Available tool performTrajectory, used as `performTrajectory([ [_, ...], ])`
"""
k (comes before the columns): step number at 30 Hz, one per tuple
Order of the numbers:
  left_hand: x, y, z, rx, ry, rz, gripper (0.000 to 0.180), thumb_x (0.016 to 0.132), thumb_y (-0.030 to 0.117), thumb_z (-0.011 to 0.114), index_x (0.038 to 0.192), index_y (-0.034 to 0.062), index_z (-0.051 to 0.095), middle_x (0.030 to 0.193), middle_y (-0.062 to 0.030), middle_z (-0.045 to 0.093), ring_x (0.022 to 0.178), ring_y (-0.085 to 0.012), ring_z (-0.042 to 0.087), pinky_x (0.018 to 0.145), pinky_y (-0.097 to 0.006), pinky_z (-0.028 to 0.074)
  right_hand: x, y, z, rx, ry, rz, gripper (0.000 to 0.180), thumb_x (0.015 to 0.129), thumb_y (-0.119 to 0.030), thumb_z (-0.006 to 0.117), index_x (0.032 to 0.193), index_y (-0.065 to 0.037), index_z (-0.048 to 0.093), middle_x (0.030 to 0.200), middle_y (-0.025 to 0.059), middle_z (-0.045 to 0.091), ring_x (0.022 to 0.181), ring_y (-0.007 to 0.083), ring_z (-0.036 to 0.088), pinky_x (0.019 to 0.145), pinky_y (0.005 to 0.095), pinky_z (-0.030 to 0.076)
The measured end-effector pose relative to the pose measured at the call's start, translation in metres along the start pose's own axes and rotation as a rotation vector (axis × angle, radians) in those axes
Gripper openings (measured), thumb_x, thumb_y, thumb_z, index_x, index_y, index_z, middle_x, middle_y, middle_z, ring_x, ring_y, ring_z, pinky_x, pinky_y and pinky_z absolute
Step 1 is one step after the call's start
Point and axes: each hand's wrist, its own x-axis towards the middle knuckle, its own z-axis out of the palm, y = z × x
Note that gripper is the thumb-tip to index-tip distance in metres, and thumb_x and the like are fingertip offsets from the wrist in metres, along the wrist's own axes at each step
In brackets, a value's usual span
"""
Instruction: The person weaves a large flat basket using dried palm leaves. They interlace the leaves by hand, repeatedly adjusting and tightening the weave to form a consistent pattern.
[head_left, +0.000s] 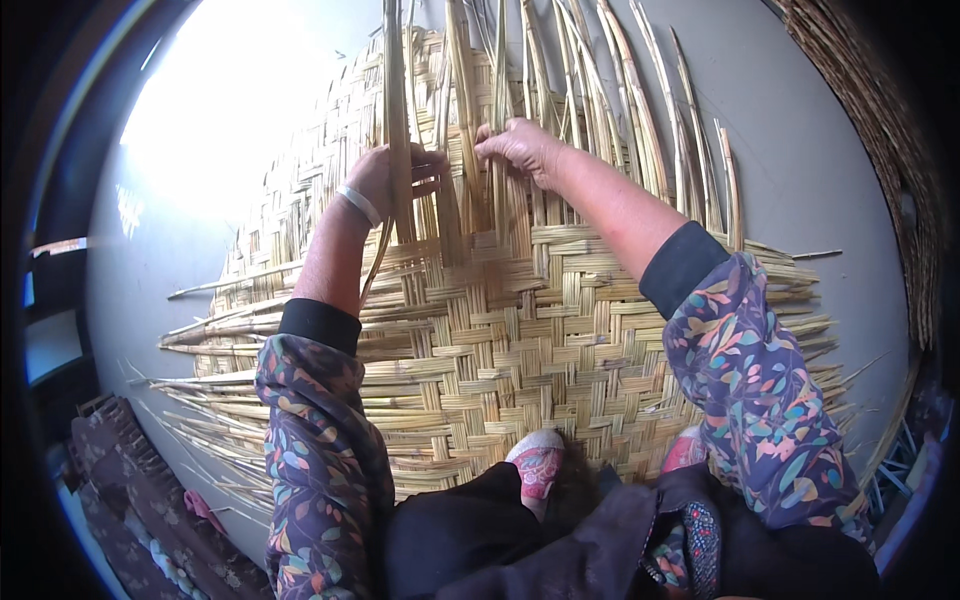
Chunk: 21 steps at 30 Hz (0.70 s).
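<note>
Hands at the unwoven edge of the pale yellow woven reed mat on the grey floor. Your left hand is clenched round one flat upright reed strip; your right hand pinches neighbouring loose strips. Risk: pulling sideways could kink the strip or loosen the weave.

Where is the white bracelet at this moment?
In the head view, the white bracelet sits on the left wrist, left of centre, just below the left hand gripping a reed strip.
</note>
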Motion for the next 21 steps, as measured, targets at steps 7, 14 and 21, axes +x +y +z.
performTrajectory([
  [7, -0.01, -0.002, 0.003, 0.03, -0.137, -0.065, 0.032, 0.096, 0.028, 0.037, 0.107, 0.0022, 0.052, 0.117, -0.0169, 0.057, 0.109, -0.0255, 0.056, 0.085, -0.037, 0.05, 0.005, -0.014, 0.013, -0.244, 0.12, 0.114, 0.041, 0.074, -0.017, 0.072, 0.103, 0.005, 0.052, 0.095, 0.0172, 0.063, 0.058, 0.0131, 0.056, 0.051, 0.0261, 0.046],
  [14, -0.01, -0.002, 0.003, 0.002, -0.094, -0.08, 0.035, 0.096, 0.03, 0.037, 0.116, 0.0035, 0.048, 0.121, -0.0129, 0.056, 0.11, -0.0226, 0.055, 0.082, -0.036, 0.051, -0.007, -0.019, 0.021, -0.478, 0.163, 0.002, 0.048, 0.074, -0.02, 0.073, 0.106, 0.009, 0.051, 0.099, 0.023, 0.06, 0.074, 0.0202, 0.061, 0.064, 0.0322, 0.051],
  [21, -0.01, 0.001, 0.006, 0.021, -0.076, -0.107, 0.04, 0.096, 0.031, 0.038, 0.126, 0.0051, 0.042, 0.126, -0.0116, 0.052, 0.113, -0.0227, 0.053, 0.084, -0.039, 0.05, 0.012, -0.005, 0.011, -0.471, 0.189, -0.072, 0.05, 0.072, -0.016, 0.074, 0.109, 0.007, 0.05, 0.097, 0.02, 0.062, 0.089, 0.021, 0.062, 0.076, 0.0328, 0.053],
])
